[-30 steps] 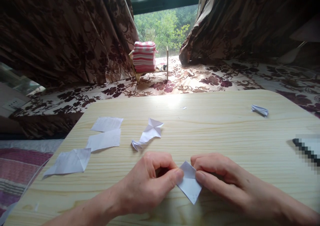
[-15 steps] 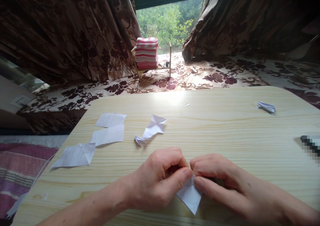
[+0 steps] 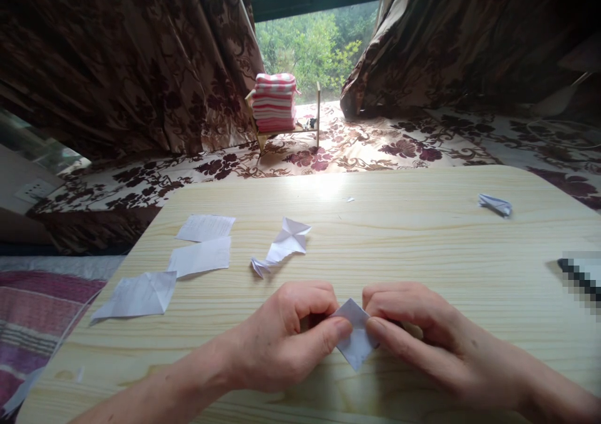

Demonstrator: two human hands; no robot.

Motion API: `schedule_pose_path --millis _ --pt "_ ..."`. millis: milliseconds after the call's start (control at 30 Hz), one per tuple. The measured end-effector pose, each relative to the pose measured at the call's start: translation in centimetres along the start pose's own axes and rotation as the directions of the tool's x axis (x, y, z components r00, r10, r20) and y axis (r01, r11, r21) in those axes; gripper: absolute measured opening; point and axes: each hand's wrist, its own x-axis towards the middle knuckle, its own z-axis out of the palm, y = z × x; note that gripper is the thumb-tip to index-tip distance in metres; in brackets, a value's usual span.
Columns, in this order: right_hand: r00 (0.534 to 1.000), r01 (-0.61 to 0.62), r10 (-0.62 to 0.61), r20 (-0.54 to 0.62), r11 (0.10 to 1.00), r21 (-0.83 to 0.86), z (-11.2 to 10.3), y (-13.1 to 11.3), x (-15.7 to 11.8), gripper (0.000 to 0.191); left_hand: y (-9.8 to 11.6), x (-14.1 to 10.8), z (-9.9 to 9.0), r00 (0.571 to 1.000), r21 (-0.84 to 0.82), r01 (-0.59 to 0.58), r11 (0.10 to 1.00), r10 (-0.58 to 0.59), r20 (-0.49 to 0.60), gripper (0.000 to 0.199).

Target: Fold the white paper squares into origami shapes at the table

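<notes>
A small folded piece of white paper (image 3: 357,344) is held up between both hands near the table's front, one corner pointing away and one toward me. My left hand (image 3: 300,336) pinches its left side, thumb on top and fingers curled beneath. On the right side, my right hand (image 3: 417,336) grips it the same way, its thumb pressed near the edge. Beyond my left hand lies a creased, partly twisted white paper (image 3: 287,241). The fingertips under the paper are hidden.
Three paper pieces lie on the wooden table (image 3: 399,236) at left, the nearest a creased sheet (image 3: 141,294). A folded paper strip (image 3: 494,205) rests far right, above a blurred dark-edged object (image 3: 580,279). Behind, a small rack holds stacked pink-and-white cloths (image 3: 275,104).
The hands have moved slightly apart and the paper between them has shifted away from me, so its far corner now shows between the thumbs. The view has tilted slightly.
</notes>
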Motion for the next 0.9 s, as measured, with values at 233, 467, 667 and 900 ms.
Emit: schedule_pose_path --millis 233,467,667,900 --pt "0.961 0.079 -0.101 -0.257 0.992 -0.093 -1.5 1.1 -0.5 0.030 -0.7 0.3 -0.9 0.979 -0.157 0.062 0.986 -0.091 -0.184 0.035" --pt "0.812 0.280 -0.423 -0.402 0.887 -0.366 0.3 0.9 0.7 0.025 -0.3 0.5 -0.4 0.957 -0.262 0.079 0.962 -0.147 -0.251 0.038" --pt "0.816 0.234 -0.431 -0.385 0.855 -0.462 1.2 1.3 0.9 0.035 -0.5 0.3 0.3 0.973 -0.405 0.101 0.909 -0.175 -0.151 0.035" --pt "0.801 0.214 -0.471 -0.369 0.802 -0.557 1.1 1.4 0.8 0.040 -1.1 0.4 0.4 0.979 -0.578 0.077 0.813 -0.172 -0.111 0.033"
